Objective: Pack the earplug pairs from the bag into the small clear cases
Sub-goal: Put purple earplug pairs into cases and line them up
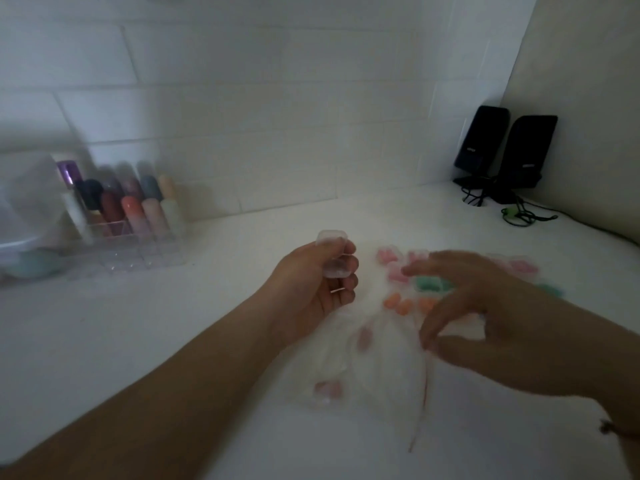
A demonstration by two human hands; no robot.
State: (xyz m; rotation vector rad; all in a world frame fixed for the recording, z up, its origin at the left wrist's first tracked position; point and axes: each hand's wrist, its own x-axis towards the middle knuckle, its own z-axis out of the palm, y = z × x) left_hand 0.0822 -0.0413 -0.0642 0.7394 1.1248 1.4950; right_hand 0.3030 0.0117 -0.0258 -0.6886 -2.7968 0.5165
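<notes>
Left hand (313, 289) grips small clear plastic case (333, 254), lid up.
Right hand (485, 306) loosely spread, empty, above scattered pink, orange and teal foam earplugs (398, 304) on clear plastic bag (363, 358).

The small case (333, 252) is clear glossy plastic; the bag (374, 355) thin clear film; the counter (138, 323) smooth matt white; far-right speakers (505, 150) glossy black.
</notes>
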